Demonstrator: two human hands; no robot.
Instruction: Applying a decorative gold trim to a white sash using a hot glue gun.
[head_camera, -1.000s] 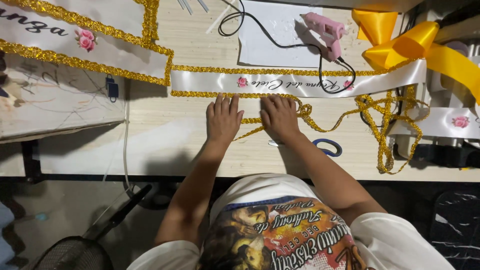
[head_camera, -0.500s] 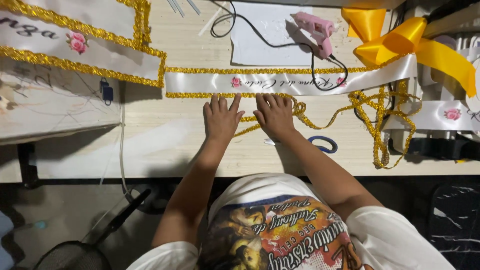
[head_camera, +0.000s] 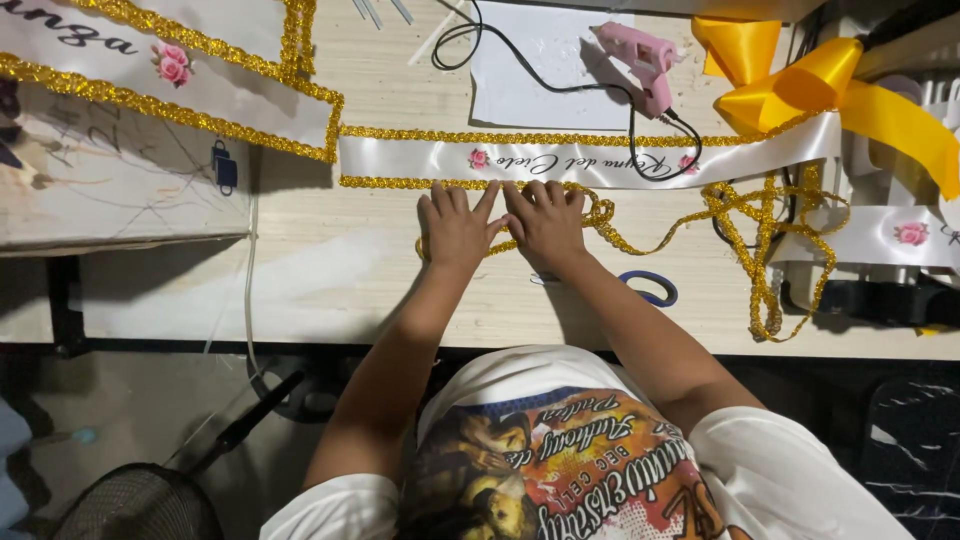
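Note:
A white satin sash (head_camera: 600, 160) with dark script, small pink roses and gold glitter trim along its edges lies across the wooden table (head_camera: 330, 290). My left hand (head_camera: 455, 225) and my right hand (head_camera: 547, 220) lie side by side, fingers spread flat. Their fingertips press the gold trim (head_camera: 400, 183) against the sash's near edge. Loose gold trim (head_camera: 740, 225) trails off to the right from under my right hand. Neither hand grips anything.
A pink glue gun (head_camera: 640, 60) with a black cord rests on white paper behind the sash. Blue-handled scissors (head_camera: 650, 288) lie by my right forearm. A yellow ribbon bow (head_camera: 800, 80) sits far right, another trimmed sash (head_camera: 150, 85) at left, and a fan (head_camera: 140, 505) below the table.
Both hands have slid slightly forward along the table onto the sash's lower gold edge. The view has shifted a little.

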